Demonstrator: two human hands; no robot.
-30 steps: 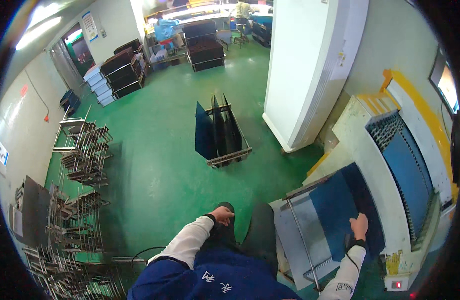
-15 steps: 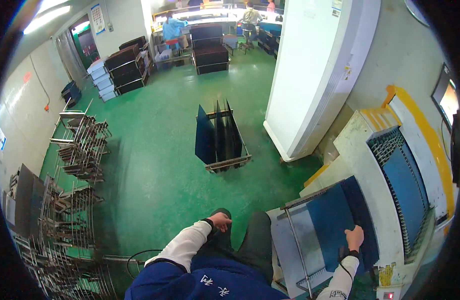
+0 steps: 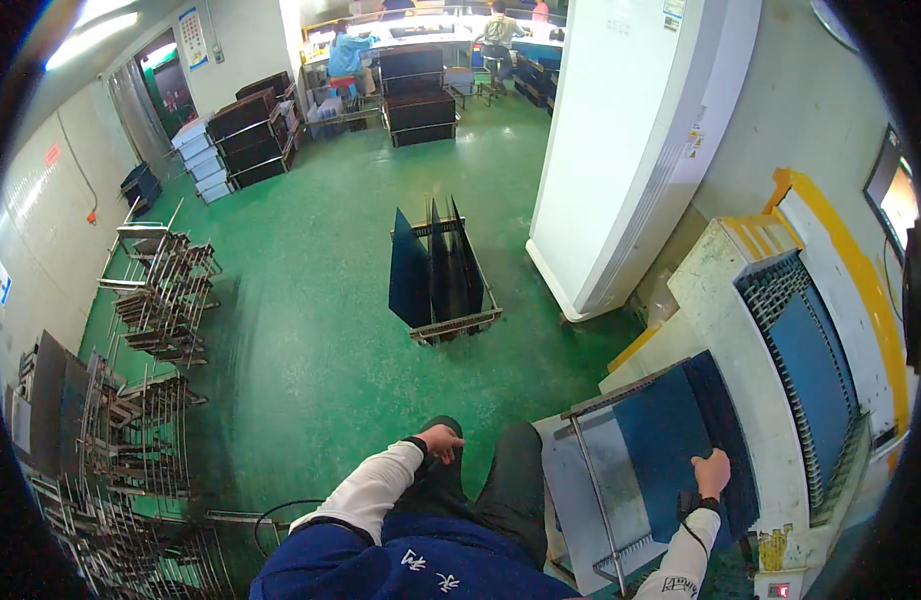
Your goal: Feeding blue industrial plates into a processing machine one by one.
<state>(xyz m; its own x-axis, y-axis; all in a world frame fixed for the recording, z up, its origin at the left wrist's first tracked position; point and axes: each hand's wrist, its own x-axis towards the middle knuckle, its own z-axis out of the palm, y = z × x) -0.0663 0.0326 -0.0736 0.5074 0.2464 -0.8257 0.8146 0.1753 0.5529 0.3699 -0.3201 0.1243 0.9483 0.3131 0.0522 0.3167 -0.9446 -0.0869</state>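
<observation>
My right hand (image 3: 712, 473) is closed, with bent fingers at the upper edge of a blue panel (image 3: 661, 440) on my right. The palm side is hidden, but the fingertips seem to pinch that edge. Several flat blue panels stand close together in a metal rack (image 3: 599, 490), with darker ones (image 3: 726, 420) packed on the far right side. A pale grey sheet (image 3: 586, 480) covers the rack's left side. My left hand (image 3: 443, 443) rests over my left knee, fingers curled in, and nothing shows in it.
A machine (image 3: 831, 390) with a slotted blue panel stands at the right. Ahead, a rack (image 3: 459, 327) holds several dark panels on the green floor, near a tall white cabinet (image 3: 621, 150). Stacked metal racks (image 3: 161, 290) line the left. People sit at a far lit bench.
My right hand has shifted very slightly along the panel edge, and the view has moved a little. My left hand stays on the knee.
</observation>
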